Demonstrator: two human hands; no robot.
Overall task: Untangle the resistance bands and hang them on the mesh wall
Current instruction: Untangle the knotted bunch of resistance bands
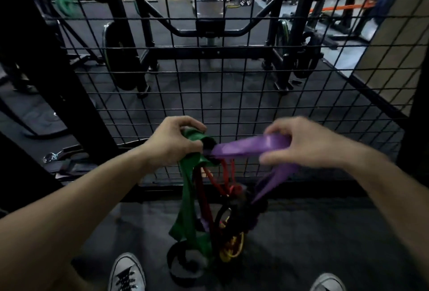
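**Bands still knotted, held before the mesh**

Left hand (173, 142) fingers clenched round green band (189, 197); right hand (304, 144) pinched purple band (253, 145). Red band (209, 211) and yellow band (232, 247) dangled knotted between. Judged light, stretchy, prone to snap back. Mesh wall (232, 95) stood just beyond; shoes (127, 272) below.

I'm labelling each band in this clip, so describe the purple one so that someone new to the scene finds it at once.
Start at the black mesh wall filling the view; in front of its lower part two hands hold a tangled bundle of bands. The purple band runs flat from the left hand to the right hand, then hangs down. It is the only wide, glossy violet strap; the green band hangs from the left hand.
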